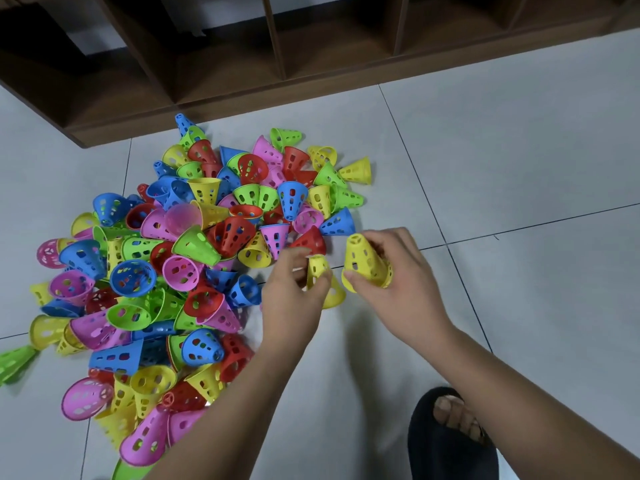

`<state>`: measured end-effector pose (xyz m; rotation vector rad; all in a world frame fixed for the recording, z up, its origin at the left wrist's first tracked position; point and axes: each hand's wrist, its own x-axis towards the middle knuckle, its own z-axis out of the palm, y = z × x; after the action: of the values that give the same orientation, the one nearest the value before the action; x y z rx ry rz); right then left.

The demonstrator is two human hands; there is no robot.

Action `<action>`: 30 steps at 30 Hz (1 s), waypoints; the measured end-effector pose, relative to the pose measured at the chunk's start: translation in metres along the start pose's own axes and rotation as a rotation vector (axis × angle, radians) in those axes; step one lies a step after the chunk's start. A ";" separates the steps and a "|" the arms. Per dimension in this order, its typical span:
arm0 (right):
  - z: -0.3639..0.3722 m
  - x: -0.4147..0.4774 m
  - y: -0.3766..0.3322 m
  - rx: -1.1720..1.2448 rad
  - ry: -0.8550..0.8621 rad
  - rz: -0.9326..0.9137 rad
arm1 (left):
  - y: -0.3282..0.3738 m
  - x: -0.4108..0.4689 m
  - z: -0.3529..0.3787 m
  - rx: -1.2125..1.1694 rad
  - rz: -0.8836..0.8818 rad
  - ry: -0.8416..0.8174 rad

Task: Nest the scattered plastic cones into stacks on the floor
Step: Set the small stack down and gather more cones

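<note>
Head view: yellow cones in both grips, beside the pile (194,258) on the floor (485,168).
Left grip (294,296) pinches one yellow cone (319,271); right grip (401,271) wraps a yellow stack (365,263) (looks nested). Probably light, stiff, holed plastic: take by the wide rim.

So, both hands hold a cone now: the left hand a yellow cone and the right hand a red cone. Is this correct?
Not fully. The head view shows the right hand gripping a second yellow cone, not a red one. The left hand does hold a yellow cone.
</note>
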<state>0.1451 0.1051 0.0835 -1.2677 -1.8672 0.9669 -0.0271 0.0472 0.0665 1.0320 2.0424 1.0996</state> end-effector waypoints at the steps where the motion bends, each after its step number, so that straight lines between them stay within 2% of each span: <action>1: -0.006 0.003 0.002 0.004 0.024 -0.006 | 0.008 0.003 0.004 -0.032 0.020 0.005; 5: -0.019 0.012 0.016 -0.020 0.096 -0.006 | 0.033 0.012 0.019 -0.149 0.099 0.028; 10: -0.022 0.018 0.035 0.031 0.141 0.062 | 0.047 0.018 0.035 -0.088 0.231 0.018; 18: -0.019 0.011 0.057 -0.010 0.094 0.110 | 0.063 0.023 0.041 -0.226 0.215 0.092; 23: -0.017 0.006 0.064 -0.013 0.077 0.129 | 0.062 0.023 0.061 -0.157 0.290 -0.009; 27: -0.019 0.001 0.062 -0.089 0.053 0.110 | 0.045 0.020 0.068 -0.052 0.252 -0.169; 30: -0.018 -0.005 0.057 -0.132 0.009 0.057 | 0.023 0.016 0.060 0.025 0.262 -0.162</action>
<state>0.1867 0.1185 0.0432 -1.4080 -1.9240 0.8775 0.0191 0.0932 0.0554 1.3844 1.8342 1.0810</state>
